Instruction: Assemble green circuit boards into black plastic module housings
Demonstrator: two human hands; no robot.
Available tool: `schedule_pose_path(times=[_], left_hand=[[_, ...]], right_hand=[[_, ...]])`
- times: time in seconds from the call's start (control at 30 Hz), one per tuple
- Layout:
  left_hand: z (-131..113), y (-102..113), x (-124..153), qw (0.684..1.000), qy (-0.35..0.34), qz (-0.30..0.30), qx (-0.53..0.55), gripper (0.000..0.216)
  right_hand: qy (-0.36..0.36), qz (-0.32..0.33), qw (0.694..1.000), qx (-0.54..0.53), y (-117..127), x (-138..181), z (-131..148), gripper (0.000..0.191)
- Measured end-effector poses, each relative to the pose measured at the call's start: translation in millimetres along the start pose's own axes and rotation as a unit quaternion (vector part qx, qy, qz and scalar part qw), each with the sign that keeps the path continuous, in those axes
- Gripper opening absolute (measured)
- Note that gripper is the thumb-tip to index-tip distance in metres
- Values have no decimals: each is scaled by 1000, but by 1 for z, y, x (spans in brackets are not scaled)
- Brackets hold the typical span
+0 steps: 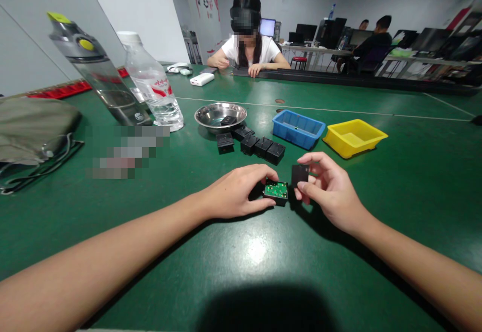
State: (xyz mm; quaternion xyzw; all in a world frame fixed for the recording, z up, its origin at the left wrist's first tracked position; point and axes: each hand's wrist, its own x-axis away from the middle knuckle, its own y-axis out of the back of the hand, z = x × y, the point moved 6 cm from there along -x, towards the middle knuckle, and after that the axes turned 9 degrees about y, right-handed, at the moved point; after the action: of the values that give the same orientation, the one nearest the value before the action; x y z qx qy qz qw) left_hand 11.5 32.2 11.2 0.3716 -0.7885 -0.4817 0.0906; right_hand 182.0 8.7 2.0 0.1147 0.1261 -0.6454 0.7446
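Observation:
My left hand [241, 189] grips a small black plastic case [280, 202] by its sides, fingers behind and thumb in front. The case rests on the green table with its top off, and a green circuit board [276, 189] shows inside. Just to the right, my right hand [327, 186] holds a flat black cover [300, 176] upright between thumb and fingers. A narrow gap separates the cover from the case. Beyond my hands, several closed black cases [249, 144] sit in a loose row.
Behind the cases stands a steel bowl [203, 117] with a black piece in it. A blue bin [299, 131] and a yellow bin [356, 138] are at the right. Two bottles, one a clear water bottle [150, 81], stand left, near a grey-green bag [33, 128]. A person sits across the table.

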Motion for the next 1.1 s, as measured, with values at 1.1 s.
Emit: schedule_pose_path(times=[1.1], left_hand=[[2,5,0,999,-49,-8,-5,28]], right_hand=[[195,130,930,283,-7,5,17,10]])
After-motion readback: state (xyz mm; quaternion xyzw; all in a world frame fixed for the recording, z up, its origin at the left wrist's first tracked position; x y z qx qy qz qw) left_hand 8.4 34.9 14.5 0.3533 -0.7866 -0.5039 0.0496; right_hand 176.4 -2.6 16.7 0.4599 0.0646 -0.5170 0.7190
